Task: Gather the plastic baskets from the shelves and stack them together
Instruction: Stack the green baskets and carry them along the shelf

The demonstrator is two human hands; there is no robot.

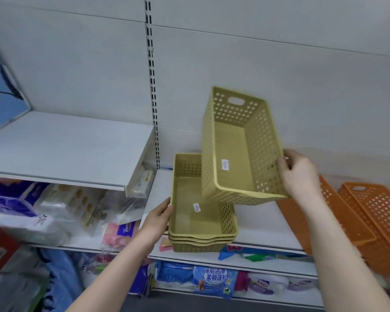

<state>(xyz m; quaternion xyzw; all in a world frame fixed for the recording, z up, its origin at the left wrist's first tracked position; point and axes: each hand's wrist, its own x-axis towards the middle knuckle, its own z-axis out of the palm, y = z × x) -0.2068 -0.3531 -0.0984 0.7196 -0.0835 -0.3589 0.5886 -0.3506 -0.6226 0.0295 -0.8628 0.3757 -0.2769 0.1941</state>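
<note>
A stack of three nested yellow perforated baskets [198, 224] rests on the white shelf [261, 233]. My left hand [158, 218] grips the stack's left rim. Above and to the right, a single yellow basket [236, 152] hangs tilted in the air, its open side facing me, a small white label on its floor. My right hand [302, 174] holds this basket by its near right corner. Its lower edge overlaps the back right of the stack. To the right, orange perforated baskets [369, 219] lie leaning on the same shelf.
A higher white shelf [65, 149] juts out at the left, beside a slotted upright [152, 82]. Packs of tissues and bagged goods [77, 210] fill the space below it. More packaged goods [214, 282] sit on the bottom shelf.
</note>
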